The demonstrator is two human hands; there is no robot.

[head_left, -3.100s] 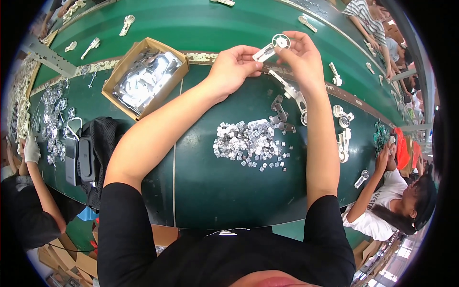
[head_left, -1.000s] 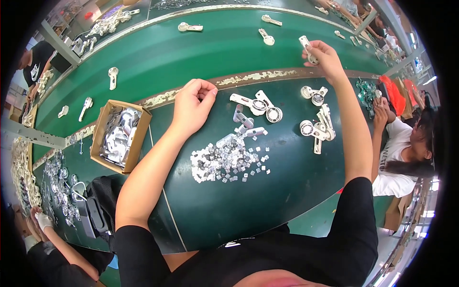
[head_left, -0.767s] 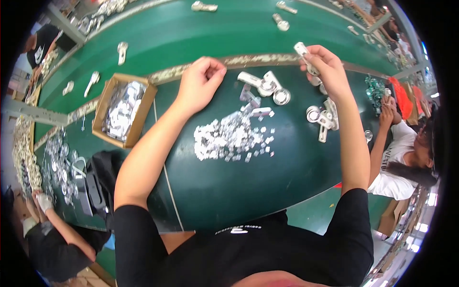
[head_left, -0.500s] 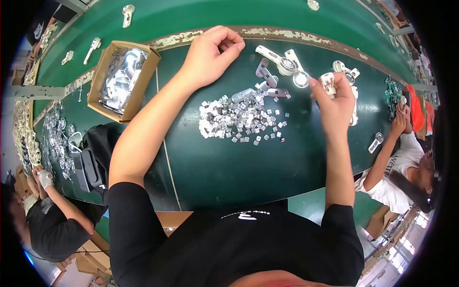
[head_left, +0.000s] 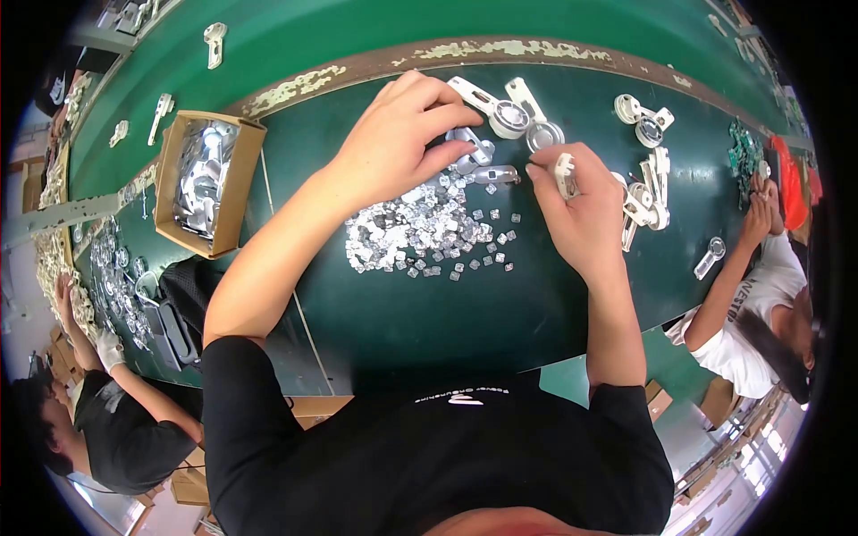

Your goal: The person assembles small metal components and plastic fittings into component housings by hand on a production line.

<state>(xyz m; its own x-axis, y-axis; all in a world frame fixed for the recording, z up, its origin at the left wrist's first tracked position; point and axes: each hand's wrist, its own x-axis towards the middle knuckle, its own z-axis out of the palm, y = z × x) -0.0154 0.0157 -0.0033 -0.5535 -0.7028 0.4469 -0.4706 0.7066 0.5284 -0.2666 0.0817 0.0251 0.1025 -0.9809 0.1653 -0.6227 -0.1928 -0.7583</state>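
My left hand (head_left: 398, 134) reaches over a few smooth grey plastic covers (head_left: 496, 174), with thumb and forefinger parted around one of them. Whether the fingertips touch that cover I cannot tell. A small white plastic housing (head_left: 565, 176) is pinched upright between the thumb and fingers of my right hand (head_left: 581, 210). Just below the covers spreads a heap of small clear square pieces (head_left: 416, 228). Beyond the hands lie two long white plastic parts with round ring ends (head_left: 511, 118), close together.
At left stands an open cardboard box (head_left: 239, 183) full of shiny grey covers. More white ring-ended parts (head_left: 657, 192) lie right of my right hand. A black bag (head_left: 189, 290) sits at the table's left. Co-workers are busy on both sides; a green belt (head_left: 357, 40) runs behind.
My left hand has moved from the table's far edge down to the grey covers, and its fingers have parted. My right hand has shifted left and slightly nearer, still gripping the white housing.
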